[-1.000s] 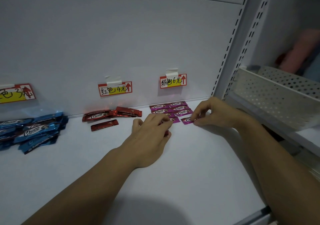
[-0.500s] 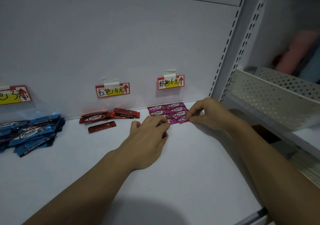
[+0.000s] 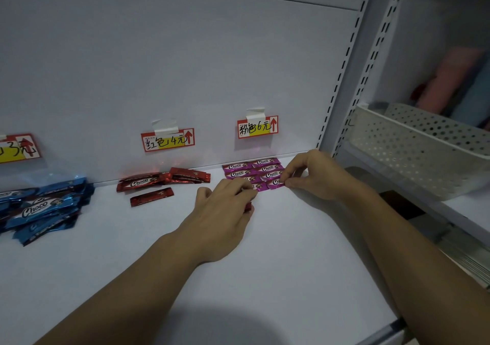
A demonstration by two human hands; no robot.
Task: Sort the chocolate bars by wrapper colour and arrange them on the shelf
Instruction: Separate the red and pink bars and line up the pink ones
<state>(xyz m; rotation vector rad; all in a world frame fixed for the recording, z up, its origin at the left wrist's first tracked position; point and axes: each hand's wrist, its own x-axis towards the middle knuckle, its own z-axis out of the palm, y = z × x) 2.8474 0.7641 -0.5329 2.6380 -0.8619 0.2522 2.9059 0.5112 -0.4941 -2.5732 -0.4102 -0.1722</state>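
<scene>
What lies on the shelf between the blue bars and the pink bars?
The head view shows red bars between the blue bars and the pink bars: a small heap at the back, with one loose red bar in front.

Dim white shelf — store fittings.
Plain back panel upper left; slotted upright right of centre; perforated basket far right.

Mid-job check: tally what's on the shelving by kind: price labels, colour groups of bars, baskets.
Red-bordered paper price labels: 3
Groups of foil-wrapped chocolate bars: 3 (blue pile, red cluster, pink grid)
White perforated plastic basket: 1
Total: 7
</scene>
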